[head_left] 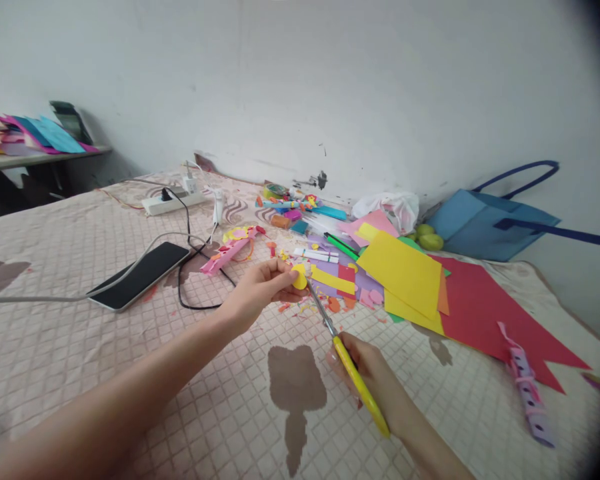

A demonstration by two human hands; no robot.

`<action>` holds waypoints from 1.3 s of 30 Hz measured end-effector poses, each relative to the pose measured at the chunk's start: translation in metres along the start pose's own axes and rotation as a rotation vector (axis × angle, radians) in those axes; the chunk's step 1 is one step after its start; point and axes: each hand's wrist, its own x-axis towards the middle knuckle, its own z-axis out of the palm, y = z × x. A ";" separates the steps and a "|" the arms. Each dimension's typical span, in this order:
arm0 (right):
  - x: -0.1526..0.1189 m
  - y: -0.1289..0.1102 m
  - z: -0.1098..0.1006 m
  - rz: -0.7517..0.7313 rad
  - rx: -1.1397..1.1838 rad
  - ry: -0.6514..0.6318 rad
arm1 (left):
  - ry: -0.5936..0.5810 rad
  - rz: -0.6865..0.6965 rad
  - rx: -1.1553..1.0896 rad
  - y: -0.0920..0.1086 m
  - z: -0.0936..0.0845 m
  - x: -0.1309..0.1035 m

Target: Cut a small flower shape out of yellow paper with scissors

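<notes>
Between the thumb and fingers of my left hand (263, 291) is a small round piece of yellow paper (300, 277). My right hand (367, 365) grips scissors (359, 381) with long yellow handles. Their metal blades point up and to the left and reach the right edge of the yellow piece; whether they are cutting into it, I cannot tell. Just beyond the blades lie a yellow paper strip (334, 281) and purple paper (325, 270). Small paper scraps (334, 305) in orange, pink and yellow are scattered on the cloth beside my left hand.
A smartphone (140, 275) lies at left with cables across it, near a white power strip (173, 203). Yellow sheets (405, 270) and a red sheet (485, 313) spread at right. A blue bag (493, 220) stands by the wall. A decorated pink-purple tube (529, 393) lies front right.
</notes>
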 end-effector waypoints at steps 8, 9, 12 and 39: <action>0.001 0.003 0.001 0.005 0.010 0.010 | -0.012 -0.074 -0.008 -0.002 0.002 0.000; 0.001 0.003 0.001 0.002 0.006 0.010 | -0.012 -0.082 -0.010 -0.003 0.003 0.000; 0.000 0.001 0.000 -0.001 0.002 0.002 | -0.005 -0.079 -0.018 -0.003 0.002 0.000; -0.003 -0.003 0.002 -0.012 -0.004 0.002 | 0.021 -0.001 0.033 0.004 -0.002 0.002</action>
